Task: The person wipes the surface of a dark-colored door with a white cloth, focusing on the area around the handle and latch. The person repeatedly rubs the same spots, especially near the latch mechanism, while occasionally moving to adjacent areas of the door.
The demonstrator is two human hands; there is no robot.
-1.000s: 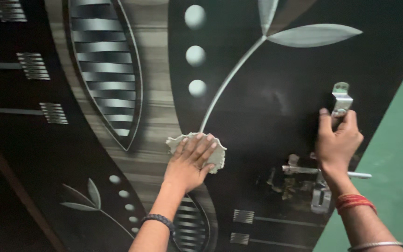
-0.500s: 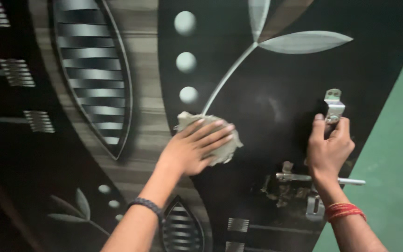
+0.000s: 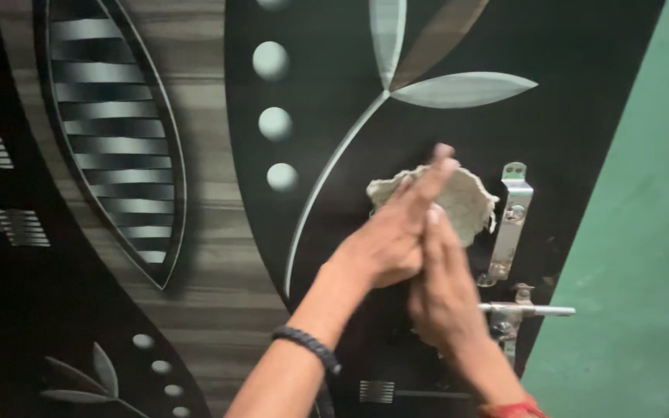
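Both hands' grip pressing cloth [image 3: 458, 203] to door [image 3: 582, 116], latch [image 3: 511, 224] just beside

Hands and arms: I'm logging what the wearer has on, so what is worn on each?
Both forearms are bare, with no sleeves or gloves. The left hand has a black braided band at its wrist; the right hand has a red-orange bangle.

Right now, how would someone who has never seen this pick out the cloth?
Start at the dark patterned door and find its metal handle by the green wall. Just beside that handle, under the left hand, is the cloth: the only pale, crumpled, ragged-edged thing there.
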